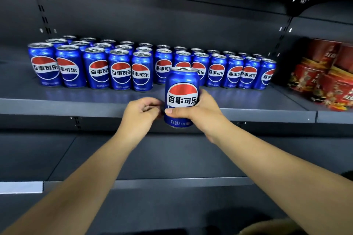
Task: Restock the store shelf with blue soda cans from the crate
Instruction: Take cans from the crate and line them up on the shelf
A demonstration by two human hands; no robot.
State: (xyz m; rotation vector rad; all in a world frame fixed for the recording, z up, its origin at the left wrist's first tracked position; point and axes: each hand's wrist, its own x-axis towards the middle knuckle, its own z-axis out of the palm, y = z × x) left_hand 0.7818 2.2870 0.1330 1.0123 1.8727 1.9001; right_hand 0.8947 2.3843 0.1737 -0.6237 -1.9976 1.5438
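We've got the right hand [198,108] wrapped around a blue can [181,97], upright, top up, logo facing us, at the shelf [76,104] front edge. Left hand [142,110] sits beside it, loosely curled, holding nothing.

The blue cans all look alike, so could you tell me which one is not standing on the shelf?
The can gripped by the right hand, out in front of the shelf edge.
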